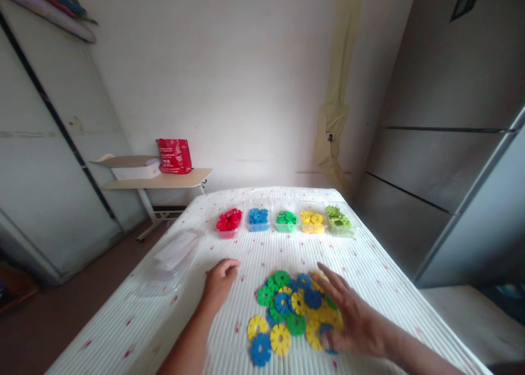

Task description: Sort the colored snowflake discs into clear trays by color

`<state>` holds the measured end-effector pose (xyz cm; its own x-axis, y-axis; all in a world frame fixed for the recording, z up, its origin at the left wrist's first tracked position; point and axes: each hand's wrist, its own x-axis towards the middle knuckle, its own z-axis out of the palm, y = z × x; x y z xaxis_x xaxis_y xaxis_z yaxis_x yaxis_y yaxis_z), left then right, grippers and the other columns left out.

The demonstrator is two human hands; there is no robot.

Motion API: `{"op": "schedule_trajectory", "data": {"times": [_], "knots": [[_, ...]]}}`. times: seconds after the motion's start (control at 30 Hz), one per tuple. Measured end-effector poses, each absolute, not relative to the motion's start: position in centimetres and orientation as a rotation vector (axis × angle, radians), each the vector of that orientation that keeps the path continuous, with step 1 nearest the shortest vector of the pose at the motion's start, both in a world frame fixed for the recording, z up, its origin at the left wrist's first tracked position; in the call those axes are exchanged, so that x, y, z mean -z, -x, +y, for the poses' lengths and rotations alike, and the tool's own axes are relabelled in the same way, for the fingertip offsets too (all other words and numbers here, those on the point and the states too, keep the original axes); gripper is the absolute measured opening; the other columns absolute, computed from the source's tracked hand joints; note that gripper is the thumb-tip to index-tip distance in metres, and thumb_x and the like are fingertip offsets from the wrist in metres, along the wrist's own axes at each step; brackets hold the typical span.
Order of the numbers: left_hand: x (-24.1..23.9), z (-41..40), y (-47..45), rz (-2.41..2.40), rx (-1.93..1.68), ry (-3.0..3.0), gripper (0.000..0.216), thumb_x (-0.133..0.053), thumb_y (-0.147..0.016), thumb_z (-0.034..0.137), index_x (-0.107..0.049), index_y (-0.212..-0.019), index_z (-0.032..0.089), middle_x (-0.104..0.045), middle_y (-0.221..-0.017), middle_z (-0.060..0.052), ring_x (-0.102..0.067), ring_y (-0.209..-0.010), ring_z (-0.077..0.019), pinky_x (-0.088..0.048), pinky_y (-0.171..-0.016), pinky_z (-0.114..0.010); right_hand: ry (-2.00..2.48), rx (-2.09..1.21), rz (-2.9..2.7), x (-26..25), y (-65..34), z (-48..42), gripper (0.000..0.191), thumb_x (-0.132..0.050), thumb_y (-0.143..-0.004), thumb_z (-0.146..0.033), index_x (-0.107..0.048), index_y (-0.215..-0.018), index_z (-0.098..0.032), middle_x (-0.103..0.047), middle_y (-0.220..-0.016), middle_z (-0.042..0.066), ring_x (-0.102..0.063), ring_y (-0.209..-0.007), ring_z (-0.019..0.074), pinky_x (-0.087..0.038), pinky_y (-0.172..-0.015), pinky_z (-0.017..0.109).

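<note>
A loose pile of notched plastic discs lies on the tabletop, with green discs [281, 278], blue discs [313, 298] and yellow discs [280, 339] overlapping. My right hand [348, 312] reaches over the right side of the pile with fingers spread, slightly blurred, and covers some yellow and blue discs. Left of the pile, my left hand [220, 283] rests on the cloth with its fingers curled in, and no disc shows in it. Behind the pile, clear tubs stand in a row with red discs [228, 220], blue discs [258, 216], green discs [286, 218], yellow discs [312, 218] and light green pieces [338, 216].
Clear plastic lids or bags [172, 257] lie at the left of the white ribbed tablecloth [246, 252]. A side table [180, 179] with a red bag [174, 156] and a white box [137, 170] stands beyond. At the right rises a grey refrigerator [430, 162].
</note>
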<state>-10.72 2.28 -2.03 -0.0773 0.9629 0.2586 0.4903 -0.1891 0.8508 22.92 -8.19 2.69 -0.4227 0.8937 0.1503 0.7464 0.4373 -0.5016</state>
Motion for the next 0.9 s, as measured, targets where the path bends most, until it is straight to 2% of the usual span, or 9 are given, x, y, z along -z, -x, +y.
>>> {"op": "schedule_trajectory", "data": {"times": [0.07, 0.27, 0.37, 0.47, 0.67, 0.8, 0.9], "knots": [[1.9, 2.2, 10.5, 1.574, -1.234, -1.708, 0.022, -0.05, -0.064, 0.029, -0.067, -0.072, 0.018, -0.071, -0.073, -0.004, -0.065, -0.071, -0.0187, -0.05, -0.071, -0.028, 1.427, -0.376, -2.384, -0.4, -23.2, -11.0, 0.101, -0.065, -0.061, -0.065, -0.022, -0.144, -0.028, -0.008, -0.153, 0.011, -0.012, -0.135, 0.0427, -0.025, -0.101, 0.062], [1.7, 2.1, 10.4, 1.58, -1.24, -1.748, 0.022, -0.049, -0.065, 0.028, -0.067, -0.073, 0.018, -0.071, -0.073, -0.004, -0.065, -0.07, -0.0183, -0.05, -0.071, -0.028, 1.607, -0.237, -2.424, 2.4, -20.3, -11.3, 0.102, -0.057, -0.06, -0.073, -0.019, -0.145, -0.03, -0.011, -0.152, 0.013, -0.006, -0.133, 0.0483, -0.012, -0.096, 0.074], [1.8, 2.1, 10.5, 1.58, -1.242, -1.759, 0.023, -0.049, -0.065, 0.028, -0.067, -0.074, 0.018, -0.071, -0.073, -0.004, -0.065, -0.07, -0.0184, -0.05, -0.071, -0.029, 1.654, -0.168, -2.383, 2.0, -17.5, -8.9, 0.096, -0.052, -0.066, -0.073, -0.019, -0.145, -0.03, -0.01, -0.152, 0.011, -0.005, -0.134, 0.0462, -0.01, -0.097, 0.072], [2.0, 2.2, 10.5, 1.579, -1.235, -1.777, 0.024, -0.048, -0.066, 0.029, -0.067, -0.074, 0.018, -0.07, -0.073, -0.004, -0.064, -0.07, -0.0187, -0.05, -0.071, -0.029, 1.701, -0.179, -2.357, 1.1, -14.6, -5.9, 0.088, -0.049, -0.07, -0.071, -0.023, -0.144, -0.031, -0.015, -0.152, 0.01, -0.01, -0.135, 0.0435, -0.012, -0.1, 0.068], [2.2, 2.2, 10.8, 1.558, -1.245, -1.744, 0.025, -0.048, -0.069, 0.03, -0.068, -0.078, 0.017, -0.07, -0.072, -0.004, -0.063, -0.069, -0.0187, -0.049, -0.067, -0.028, 1.762, -0.154, -2.236, -1.5, -10.2, 0.0, 0.08, -0.051, -0.074, -0.066, -0.035, -0.14, -0.024, -0.027, -0.148, 0.015, -0.017, -0.133, 0.0428, -0.014, -0.101, 0.065], [1.7, 2.0, 10.9, 1.575, -1.322, -1.642, 0.027, -0.05, -0.068, 0.033, -0.068, -0.078, 0.016, -0.07, -0.072, -0.005, -0.064, -0.067, -0.0196, -0.05, -0.064, -0.028, 1.497, -0.088, -2.259, -2.0, -10.5, -0.8, 0.074, -0.047, -0.079, -0.063, -0.037, -0.138, -0.019, -0.03, -0.146, 0.017, -0.021, -0.133, 0.0392, -0.015, -0.103, 0.062], [1.2, 1.8, 10.7, 1.597, -1.377, -1.542, 0.028, -0.052, -0.066, 0.036, -0.068, -0.077, 0.016, -0.069, -0.066, -0.005, -0.064, -0.066, -0.0206, -0.049, -0.062, -0.029, 0.972, -0.074, -2.511, -0.8, -11.3, -4.3, 0.069, -0.053, -0.08, -0.055, -0.031, -0.14, -0.028, -0.03, -0.148, 0.01, -0.025, -0.133, 0.0336, -0.016, -0.106, 0.057]]}}
